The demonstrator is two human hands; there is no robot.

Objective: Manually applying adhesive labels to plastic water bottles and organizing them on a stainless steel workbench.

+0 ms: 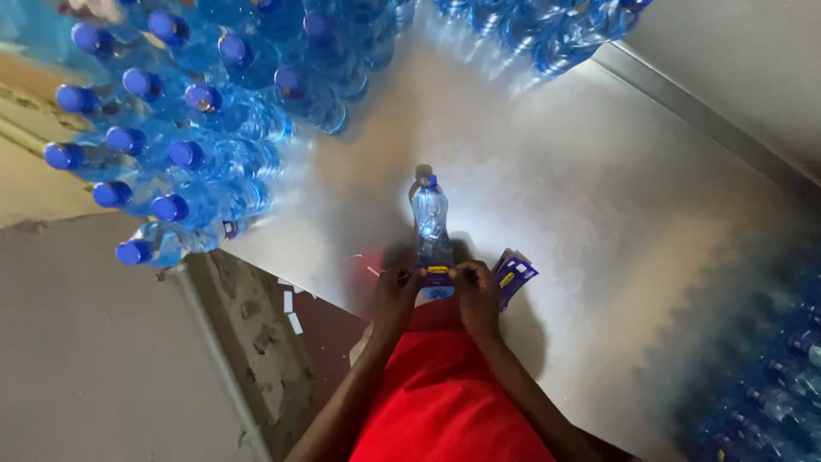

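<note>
Clear plastic with a blue cap, a single water bottle (432, 227) stands on the pale metal worktop (599, 214) right in front of the person, its lower part caught between both hands. The left hand (395, 291) presses against the bottle's left side with fingers curled in toward the base, and the right hand (476, 291) does the same from the right — each grip is closed on the bottle, fingertips meeting over a blue label with a yellow patch (437, 272) that wraps the lower body. Whether the fingertips pinch the label itself or only press it flat against the plastic cannot be told from this view. Just beside the right hand, touching or nearly touching its outer edge, lies a small stack of blue labels (513, 275) on the worktop. A few white paper scraps (291, 310) sit near the worktop's left edge, close to the left forearm. A red garment (445, 393) fills the space between the two forearms at the bottom of the view. Well apart from the hands, a large cluster of blue-capped bottles (171, 128) crowds the upper left, more bottles (547, 26) lie at the top, and a further dim group (770, 376) sits at the lower right.
</note>
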